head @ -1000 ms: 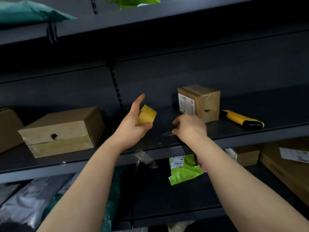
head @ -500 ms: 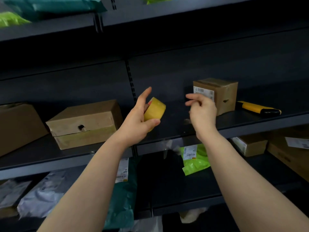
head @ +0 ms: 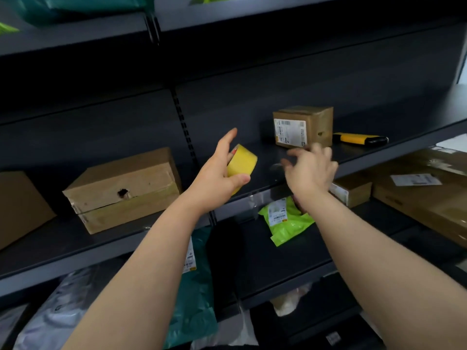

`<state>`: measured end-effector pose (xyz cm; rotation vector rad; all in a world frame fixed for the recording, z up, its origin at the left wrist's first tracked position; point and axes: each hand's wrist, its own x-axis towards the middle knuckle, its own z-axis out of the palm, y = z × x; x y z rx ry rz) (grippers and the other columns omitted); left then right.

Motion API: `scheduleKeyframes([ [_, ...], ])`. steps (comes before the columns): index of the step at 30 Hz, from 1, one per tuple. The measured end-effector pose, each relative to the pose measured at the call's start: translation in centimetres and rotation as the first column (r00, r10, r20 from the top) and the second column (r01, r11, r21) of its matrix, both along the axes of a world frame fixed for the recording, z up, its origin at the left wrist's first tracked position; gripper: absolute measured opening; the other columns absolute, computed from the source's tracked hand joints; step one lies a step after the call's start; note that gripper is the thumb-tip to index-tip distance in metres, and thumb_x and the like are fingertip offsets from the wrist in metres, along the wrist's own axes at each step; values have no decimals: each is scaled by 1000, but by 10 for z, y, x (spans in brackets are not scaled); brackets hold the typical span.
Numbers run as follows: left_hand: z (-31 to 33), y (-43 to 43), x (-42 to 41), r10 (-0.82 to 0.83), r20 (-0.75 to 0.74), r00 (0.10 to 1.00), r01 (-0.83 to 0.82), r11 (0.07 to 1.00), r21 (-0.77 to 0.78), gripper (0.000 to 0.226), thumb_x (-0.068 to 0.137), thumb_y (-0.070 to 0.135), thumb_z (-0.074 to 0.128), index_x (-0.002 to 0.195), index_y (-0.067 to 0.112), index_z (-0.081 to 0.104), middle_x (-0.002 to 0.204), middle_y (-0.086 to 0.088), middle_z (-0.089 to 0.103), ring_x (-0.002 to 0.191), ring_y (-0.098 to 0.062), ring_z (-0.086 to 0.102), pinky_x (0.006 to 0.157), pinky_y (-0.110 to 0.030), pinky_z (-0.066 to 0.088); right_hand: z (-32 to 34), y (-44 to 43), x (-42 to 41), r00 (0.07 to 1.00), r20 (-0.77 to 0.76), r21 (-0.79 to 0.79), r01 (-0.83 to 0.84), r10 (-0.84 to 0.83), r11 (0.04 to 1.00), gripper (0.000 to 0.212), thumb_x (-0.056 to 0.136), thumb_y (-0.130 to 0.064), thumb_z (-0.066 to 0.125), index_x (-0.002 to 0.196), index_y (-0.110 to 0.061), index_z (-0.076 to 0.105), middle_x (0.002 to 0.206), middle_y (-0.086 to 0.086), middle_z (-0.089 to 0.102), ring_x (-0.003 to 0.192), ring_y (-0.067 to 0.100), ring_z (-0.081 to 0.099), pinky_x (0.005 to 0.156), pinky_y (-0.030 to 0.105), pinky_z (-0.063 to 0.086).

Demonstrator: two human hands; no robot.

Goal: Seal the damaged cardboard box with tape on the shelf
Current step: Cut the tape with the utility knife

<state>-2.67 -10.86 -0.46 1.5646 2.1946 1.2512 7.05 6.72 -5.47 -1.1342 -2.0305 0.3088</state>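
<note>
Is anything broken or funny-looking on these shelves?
Yes. The wide cardboard box on the left of the middle shelf has a ragged hole punched in its front. The small box further right has a little hole in its side too. The left hand holds a tape roll.

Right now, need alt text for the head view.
A left hand holds a yellow tape roll in front of a dark shelf, with the right hand, motion-blurred, just right of it. On the shelf sit a cardboard box with a hole in its front at left, and a small labelled box beside a yellow knife at right.
</note>
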Motion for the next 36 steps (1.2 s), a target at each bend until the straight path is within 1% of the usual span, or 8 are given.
scheduleKeyframes([
  [4,3,5,-3,17,-20,1000,-17,1000,-26,91,91,11,66,152,45,8,141,-22,48,135,-33,43,108,-46,43,3,8,-21,944,327,-45,-30,43,999,43,92,-53,53,120,-20,60,121,6,60,117,29,48,90,44,33],
  [9,7,12,-5,37,-29,999,-38,999,-31,91,91,12,66,151,46,8,141,-20,50,137,-26,43,109,-45,42,16,10,-25,943,328,-94,-17,47,995,30,91,-42,60,106,-16,62,106,8,67,102,30,61,89,40,34],
  [15,3,8,-9,66,-11,998,-65,997,40,88,90,13,67,149,48,11,140,-17,50,134,-31,45,104,-50,46,5,-10,-4,987,-76,-359,-158,140,920,22,94,-34,59,108,-21,70,111,4,67,106,29,60,84,35,46],
  [18,-2,2,-10,77,-8,997,-77,996,47,87,90,12,67,151,44,13,139,-15,50,134,-32,45,103,-49,46,-13,-38,12,836,-483,-468,-497,260,730,14,97,-28,56,93,-19,66,81,-4,62,80,15,57,70,28,44],
  [21,-7,-4,-10,75,-12,997,-74,996,51,86,90,11,67,152,40,13,140,-17,50,134,-34,44,101,-44,47,-34,-61,14,762,-568,-540,-630,311,558,18,97,-26,59,81,-19,64,68,-6,55,67,9,48,63,21,40],
  [26,-10,-16,-5,43,-30,999,-41,998,46,86,90,12,66,152,40,13,141,-22,46,133,-40,42,104,-51,44,-55,-64,-5,884,-430,-550,-416,182,724,31,82,-50,70,72,-22,62,75,-7,65,76,17,61,65,30,45],
  [31,-9,-24,-6,53,-27,998,-51,997,55,86,90,12,66,151,42,14,139,-22,48,133,-40,42,104,-54,44,-55,-79,-10,975,-221,-323,-75,2,943,44,79,-56,70,99,-23,49,106,1,61,105,26,55,85,43,45],
  [36,-11,-25,-3,35,-22,999,-34,999,42,86,91,11,66,153,38,14,140,-23,48,133,-40,43,103,-51,45,-59,-93,-14,934,-347,-443,-239,80,864,46,88,-50,64,113,-14,52,105,-1,58,103,22,57,82,37,45],
])
